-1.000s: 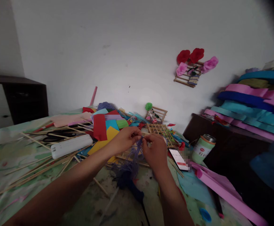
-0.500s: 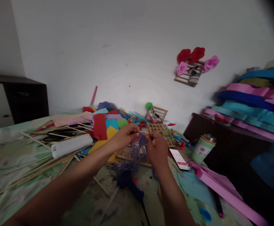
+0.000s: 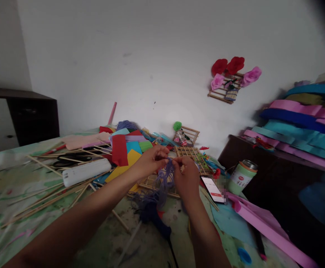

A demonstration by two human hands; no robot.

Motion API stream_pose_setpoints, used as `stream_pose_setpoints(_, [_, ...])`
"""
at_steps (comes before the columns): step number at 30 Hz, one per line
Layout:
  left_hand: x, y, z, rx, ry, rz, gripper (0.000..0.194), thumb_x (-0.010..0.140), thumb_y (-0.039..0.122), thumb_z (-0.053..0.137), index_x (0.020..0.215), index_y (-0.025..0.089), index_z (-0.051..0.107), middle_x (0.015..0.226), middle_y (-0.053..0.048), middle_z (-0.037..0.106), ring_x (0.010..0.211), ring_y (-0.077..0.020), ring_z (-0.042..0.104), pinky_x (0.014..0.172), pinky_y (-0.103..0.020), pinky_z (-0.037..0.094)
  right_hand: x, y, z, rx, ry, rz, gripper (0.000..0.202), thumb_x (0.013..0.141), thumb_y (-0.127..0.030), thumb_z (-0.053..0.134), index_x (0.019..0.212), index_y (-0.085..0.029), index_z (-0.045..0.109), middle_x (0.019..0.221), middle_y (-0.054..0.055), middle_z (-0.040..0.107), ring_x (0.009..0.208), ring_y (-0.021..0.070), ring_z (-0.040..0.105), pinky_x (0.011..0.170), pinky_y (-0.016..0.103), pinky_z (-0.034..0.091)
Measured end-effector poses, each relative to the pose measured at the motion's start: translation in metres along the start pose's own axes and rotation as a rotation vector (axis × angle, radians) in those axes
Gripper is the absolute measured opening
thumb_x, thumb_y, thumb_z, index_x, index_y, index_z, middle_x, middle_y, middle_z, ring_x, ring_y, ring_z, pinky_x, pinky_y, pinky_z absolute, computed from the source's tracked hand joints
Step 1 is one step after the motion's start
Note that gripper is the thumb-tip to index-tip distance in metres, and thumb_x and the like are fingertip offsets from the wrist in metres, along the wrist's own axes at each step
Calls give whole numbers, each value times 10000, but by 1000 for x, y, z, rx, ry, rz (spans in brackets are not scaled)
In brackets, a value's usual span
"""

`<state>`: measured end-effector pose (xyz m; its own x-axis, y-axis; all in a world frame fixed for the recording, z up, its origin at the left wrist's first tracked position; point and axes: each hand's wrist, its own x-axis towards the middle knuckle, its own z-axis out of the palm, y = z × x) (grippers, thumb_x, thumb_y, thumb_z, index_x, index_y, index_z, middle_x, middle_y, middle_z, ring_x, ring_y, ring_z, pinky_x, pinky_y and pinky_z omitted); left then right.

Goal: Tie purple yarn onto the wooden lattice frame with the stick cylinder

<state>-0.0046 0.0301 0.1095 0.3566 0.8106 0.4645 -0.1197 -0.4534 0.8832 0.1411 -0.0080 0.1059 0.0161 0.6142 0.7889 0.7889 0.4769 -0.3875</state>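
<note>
A tangle of purple yarn (image 3: 166, 176) hangs between my two hands above the table. My left hand (image 3: 152, 160) pinches the yarn's upper end, thumb and forefinger together. Close beside it, my right hand (image 3: 187, 172) grips the same yarn from the right, fingers curled. Loose strands trail down toward a dark blue glue gun (image 3: 153, 217) lying on the table below. Behind the yarn lies a frame of thin wooden sticks (image 3: 148, 187), partly covered by my hands and the strands.
Wooden sticks, a white power strip-like block (image 3: 86, 172) and coloured paper (image 3: 119, 150) lie left. To the right are a phone (image 3: 213, 189), a green jar (image 3: 242, 177) and a pink paper roll (image 3: 274, 234). A stick lattice with paper flowers (image 3: 226, 87) hangs on the wall.
My left hand's fingers have lifted and spread slightly from the yarn's top. The yarn still hangs between both hands, and the view has shifted a little.
</note>
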Motion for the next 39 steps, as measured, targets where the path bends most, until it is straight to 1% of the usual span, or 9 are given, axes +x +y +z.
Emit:
stream_pose_setpoints(5, [2,0,-3,-17,38,15,230,706,129,608,925,152,539,751,17,554,699,-113,553,649,-246,438,0,2,-1,39,21,12,107,812,-222,516,760,-174,596,735,31,614,718,180,548,669,304,386])
stream_pose_setpoints(10, [2,-1,-4,-33,48,29,234,694,125,618,916,148,546,768,13,566,709,-112,556,649,-238,427,-1,2,-2,81,21,3,196,867,-254,443,802,-167,606,788,50,631,788,192,565,711,319,398])
stream_pose_setpoints(13, [2,-1,-5,-19,50,37,223,696,126,612,909,150,547,764,9,574,714,-115,561,656,-242,428,-1,1,-2,115,-17,20,155,826,-261,504,835,-165,625,809,55,649,784,191,577,720,320,419])
stream_pose_setpoints(16, [3,-1,-5,2,51,41,207,702,132,602,900,155,548,755,8,576,705,-119,563,643,-243,431,-1,0,-1,90,-44,50,94,763,-216,543,754,-174,626,735,43,645,711,186,575,675,307,427])
stream_pose_setpoints(19, [3,-3,-5,36,66,62,192,707,136,594,894,155,550,752,6,575,701,-123,565,632,-243,436,-1,0,0,78,-36,65,103,751,-204,528,701,-177,615,687,36,636,668,181,571,639,296,422])
stream_pose_setpoints(22, [3,-3,-3,145,75,110,162,721,141,590,880,151,564,743,2,581,684,-126,563,622,-245,443,-1,0,0,75,-8,68,109,755,-215,521,715,-176,614,702,41,639,675,182,574,635,294,418])
stream_pose_setpoints(29, [-2,6,-3,661,111,316,101,782,205,605,867,173,648,811,-25,641,787,-169,582,715,-282,440,-1,2,0,51,-5,62,122,776,-220,510,733,-175,615,726,48,644,698,187,576,638,297,409])
stream_pose_setpoints(36, [-3,6,-2,814,-2,383,160,842,164,519,853,173,678,889,-54,675,882,-199,603,793,-303,452,0,-2,-1,58,1,24,104,771,-193,507,742,-182,606,754,51,642,748,196,575,692,316,415])
stream_pose_setpoints(39, [-4,5,-1,877,-16,392,168,842,154,500,855,169,667,880,-62,666,892,-206,601,804,-313,456,-1,-4,0,89,-5,45,109,773,-209,504,739,-182,604,742,50,641,726,195,575,677,315,416])
